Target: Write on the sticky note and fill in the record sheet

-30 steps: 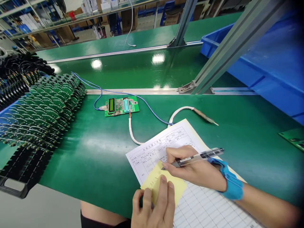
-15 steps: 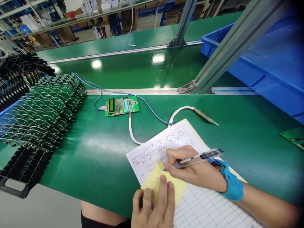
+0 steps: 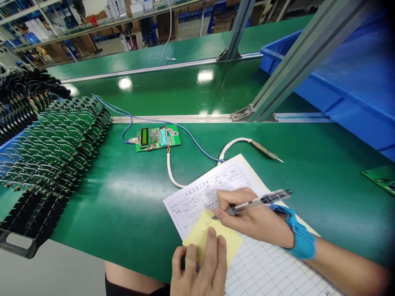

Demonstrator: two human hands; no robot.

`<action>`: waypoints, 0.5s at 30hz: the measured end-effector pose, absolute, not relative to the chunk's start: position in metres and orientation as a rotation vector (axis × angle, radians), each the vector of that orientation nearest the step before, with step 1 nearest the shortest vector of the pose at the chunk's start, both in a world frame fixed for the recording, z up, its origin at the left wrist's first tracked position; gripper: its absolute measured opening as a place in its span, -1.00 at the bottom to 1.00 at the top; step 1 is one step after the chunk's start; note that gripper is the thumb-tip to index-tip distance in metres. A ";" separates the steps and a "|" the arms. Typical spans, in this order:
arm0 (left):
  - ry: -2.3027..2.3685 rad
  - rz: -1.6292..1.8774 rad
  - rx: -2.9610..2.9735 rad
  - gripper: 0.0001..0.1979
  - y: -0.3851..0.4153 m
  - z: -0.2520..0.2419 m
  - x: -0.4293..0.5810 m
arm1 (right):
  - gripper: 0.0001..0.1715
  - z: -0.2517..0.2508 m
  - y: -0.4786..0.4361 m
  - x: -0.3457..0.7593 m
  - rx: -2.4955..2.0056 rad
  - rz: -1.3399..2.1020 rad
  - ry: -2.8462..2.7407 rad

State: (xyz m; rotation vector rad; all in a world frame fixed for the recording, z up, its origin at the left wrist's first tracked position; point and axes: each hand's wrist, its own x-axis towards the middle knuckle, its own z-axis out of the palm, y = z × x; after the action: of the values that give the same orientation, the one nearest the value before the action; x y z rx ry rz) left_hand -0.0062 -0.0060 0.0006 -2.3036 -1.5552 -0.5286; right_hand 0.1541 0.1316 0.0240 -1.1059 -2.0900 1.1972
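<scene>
My right hand (image 3: 247,216), with a blue wrist strap (image 3: 300,236), grips a pen (image 3: 261,201) in a writing hold. The pen's tip touches a yellow sticky note (image 3: 230,242) near its upper edge, where handwritten characters run. My left hand (image 3: 199,267) rests on the note with its fingertips, two fingers stretched and the others bent. Something dark shows between those fingers, too hidden to name. Beneath the note lies a printed form (image 3: 185,201) with Chinese text, on top of a gridded sheet (image 3: 256,271).
A green circuit board with small screen (image 3: 158,137) lies behind the papers, with a blue cable (image 3: 197,144) and a white-sleeved probe (image 3: 265,151). Many circuit boards (image 3: 61,139) stand racked at left. A metal post (image 3: 286,70) and blue bin (image 3: 345,102) are at right.
The pen tip has shifted slightly on the note, and the handwriting beside it looks a little longer. My left hand stays in place.
</scene>
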 end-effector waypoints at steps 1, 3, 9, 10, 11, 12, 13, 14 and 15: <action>-1.554 -0.528 -2.303 -0.65 -0.006 0.001 -0.006 | -0.64 0.024 0.132 0.154 -1.106 1.196 -2.089; -1.550 -0.534 -2.297 -0.65 -0.006 0.001 -0.006 | -0.64 0.024 0.131 0.155 -1.113 1.189 -2.089; -1.568 -0.571 -2.279 -0.65 -0.006 -0.001 -0.004 | -0.64 0.023 0.131 0.156 -1.105 1.180 -2.088; -1.571 -0.580 -2.276 -0.64 -0.006 -0.001 -0.004 | -0.64 0.023 0.131 0.155 -1.098 1.177 -2.087; -1.572 -0.586 -2.274 -0.63 -0.005 -0.002 -0.004 | -0.65 0.023 0.131 0.155 -1.088 1.181 -2.085; -1.572 -0.588 -2.273 -0.62 -0.005 -0.002 -0.004 | -0.65 0.023 0.132 0.155 -1.083 1.190 -2.082; -1.571 -0.587 -2.274 -0.62 -0.005 -0.001 -0.004 | -0.65 0.023 0.132 0.155 -1.079 1.202 -2.077; -1.570 -0.583 -2.275 -0.62 -0.005 -0.001 -0.004 | -0.65 0.024 0.133 0.154 -1.074 1.215 -2.071; -1.567 -0.579 -2.275 -0.62 -0.005 -0.001 -0.004 | -0.65 0.024 0.133 0.154 -1.070 1.226 -2.066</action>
State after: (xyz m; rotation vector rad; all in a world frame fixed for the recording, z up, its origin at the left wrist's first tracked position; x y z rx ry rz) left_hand -0.0038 -0.0048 -0.0014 -2.2752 -1.5675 -0.5788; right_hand 0.1540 0.1327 0.0240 -1.0701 -2.0660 1.2262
